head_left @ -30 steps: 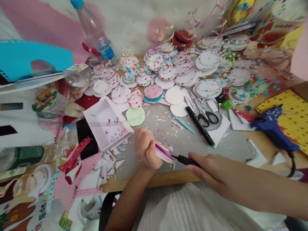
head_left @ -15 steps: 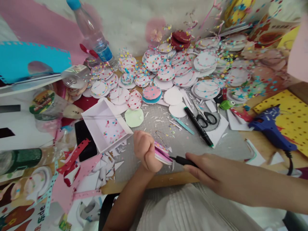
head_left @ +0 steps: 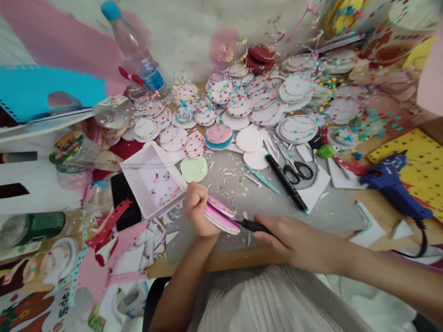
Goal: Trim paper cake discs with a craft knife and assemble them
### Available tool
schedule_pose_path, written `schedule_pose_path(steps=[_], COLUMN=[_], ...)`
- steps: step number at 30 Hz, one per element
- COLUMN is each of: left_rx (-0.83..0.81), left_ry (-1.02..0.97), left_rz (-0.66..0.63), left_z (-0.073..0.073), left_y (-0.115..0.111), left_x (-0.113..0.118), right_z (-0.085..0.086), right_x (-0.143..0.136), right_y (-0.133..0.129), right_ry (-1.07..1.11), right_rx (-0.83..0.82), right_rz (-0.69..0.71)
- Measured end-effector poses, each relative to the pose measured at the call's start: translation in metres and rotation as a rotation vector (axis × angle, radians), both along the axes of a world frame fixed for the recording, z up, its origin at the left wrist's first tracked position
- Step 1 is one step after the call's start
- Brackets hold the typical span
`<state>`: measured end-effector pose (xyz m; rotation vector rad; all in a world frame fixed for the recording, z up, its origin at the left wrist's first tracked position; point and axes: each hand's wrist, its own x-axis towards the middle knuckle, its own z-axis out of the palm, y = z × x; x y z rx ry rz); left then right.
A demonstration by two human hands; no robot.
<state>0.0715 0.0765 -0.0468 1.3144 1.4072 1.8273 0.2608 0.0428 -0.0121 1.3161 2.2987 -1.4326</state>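
at the near edge of the counter [head_left: 311, 207], your left hand [head_left: 196, 210] is in a closed grip on a stack of pink and white paper discs [head_left: 221, 216]. your right hand [head_left: 294, 240] grips a black-handled tool [head_left: 252, 225] whose tip meets the stack's edge. beyond the grip, many confetti-dotted discs [head_left: 263, 99] look finished; plain white circles [head_left: 249, 138] remain.

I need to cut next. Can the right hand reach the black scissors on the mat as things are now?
Probably yes, but not at once. The right hand grips a black tool. The scissors lie uncovered beyond it, beside the black marker, with only paper scraps between.
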Motion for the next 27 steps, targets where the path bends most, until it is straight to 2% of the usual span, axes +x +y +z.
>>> schedule_pose_path(steps=[9, 18, 27], left_rx=[0.024, 0.014, -0.027], left_ry=[-0.082, -0.036, 0.070], left_rz=[0.004, -0.020, -0.081], left_z=[-0.009, -0.004, 0.001], left_y=[0.005, 0.002, -0.004], left_x=[-0.011, 0.000, -0.002], right_z=[-0.011, 0.011, 0.024], right_x=[-0.010, 0.003, 0.002], right_y=[-0.002, -0.012, -0.004], right_ry=[0.042, -0.017, -0.014], right_rx=[-0.001, -0.084, -0.120], right_rz=[-0.031, -0.111, -0.087])
